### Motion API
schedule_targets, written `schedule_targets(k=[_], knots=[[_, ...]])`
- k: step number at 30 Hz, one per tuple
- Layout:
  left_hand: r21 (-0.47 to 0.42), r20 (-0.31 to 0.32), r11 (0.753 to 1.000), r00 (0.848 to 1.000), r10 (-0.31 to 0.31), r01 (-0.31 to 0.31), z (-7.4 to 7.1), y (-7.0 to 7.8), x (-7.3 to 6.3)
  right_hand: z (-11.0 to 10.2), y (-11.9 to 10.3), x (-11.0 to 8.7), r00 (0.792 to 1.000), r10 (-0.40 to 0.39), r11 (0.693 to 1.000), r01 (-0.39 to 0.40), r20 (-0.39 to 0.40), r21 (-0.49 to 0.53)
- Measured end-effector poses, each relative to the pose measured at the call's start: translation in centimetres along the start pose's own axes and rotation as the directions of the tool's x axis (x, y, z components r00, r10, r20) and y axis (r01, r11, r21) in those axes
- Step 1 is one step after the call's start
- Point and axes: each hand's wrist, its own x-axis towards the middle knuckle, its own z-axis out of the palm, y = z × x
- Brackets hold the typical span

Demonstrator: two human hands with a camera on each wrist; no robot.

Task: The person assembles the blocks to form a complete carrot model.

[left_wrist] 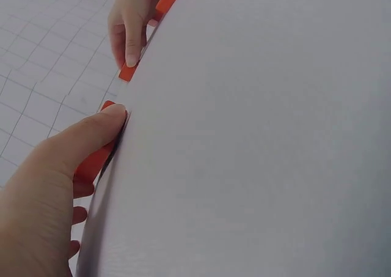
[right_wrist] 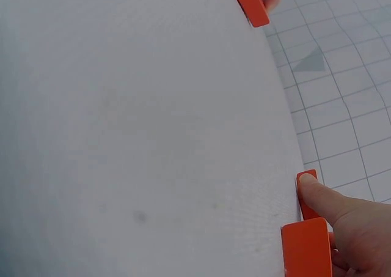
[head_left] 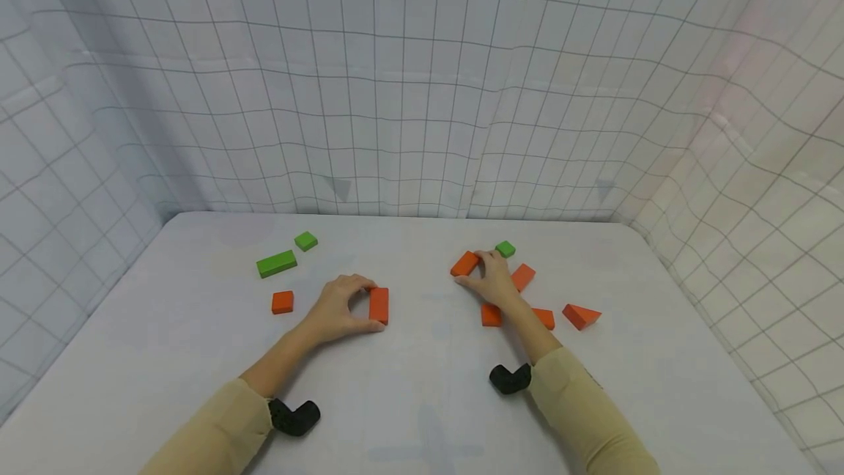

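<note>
On the white table, my left hand point(head_left: 334, 314) grips an orange-red rectangular block point(head_left: 379, 305) by its two ends, thumb at the near end and fingers at the far one. The left wrist view shows the thumb on that block point(left_wrist: 93, 166), which lies low against the tabletop. Farther back and to the right, my right hand point(head_left: 493, 283) pinches a second orange block point(head_left: 464, 264), turned at a slant. In the right wrist view the thumb presses the end of this block point(right_wrist: 310, 211), and another orange block point(right_wrist: 306, 247) stands in front, partly covering the hand.
Left of my left hand lie an orange cube point(head_left: 283, 302), a long green block point(head_left: 277, 264) and a small green block point(head_left: 306, 241). Around my right hand are a green block point(head_left: 505, 249), orange blocks point(head_left: 524, 277) and an orange triangular block point(head_left: 580, 316). Grid-patterned curtains point(head_left: 422, 94) surround the table.
</note>
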Motion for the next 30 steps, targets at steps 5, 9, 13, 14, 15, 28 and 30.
schedule_targets(k=[5,9,13,14,15,28,30], knots=[[0.022,-0.010,1.000,1.000,-0.007,0.007,0.2,0.1,-0.2,0.0,0.0,0.0,1.000,-0.002,1.000,0.002,-0.001,-0.003],[0.027,-0.008,1.000,1.000,-0.008,0.008,0.2,0.3,-0.3,0.1,0.1,0.1,1.000,-0.003,1.000,0.003,-0.003,-0.004],[0.030,-0.005,1.000,1.000,-0.001,0.001,0.3,0.2,-0.2,0.1,0.1,0.1,1.000,-0.006,1.000,0.006,-0.001,-0.008],[0.032,-0.004,1.000,1.000,0.000,0.000,0.3,0.2,-0.2,0.0,0.1,0.2,1.000,-0.011,1.000,0.011,-0.002,-0.009],[0.033,-0.006,0.999,1.000,0.004,-0.004,0.3,0.1,-0.2,0.0,0.1,0.2,1.000,-0.013,1.000,0.013,-0.002,-0.005],[0.058,0.010,0.998,1.000,-0.013,0.013,0.4,0.2,-0.2,1.0,-3.1,-0.4,0.946,-0.315,0.932,0.293,0.072,0.214],[0.061,0.011,0.998,1.000,-0.014,0.013,0.4,0.2,-0.2,1.5,-3.7,-0.8,0.934,-0.342,0.923,0.312,0.105,0.227]])
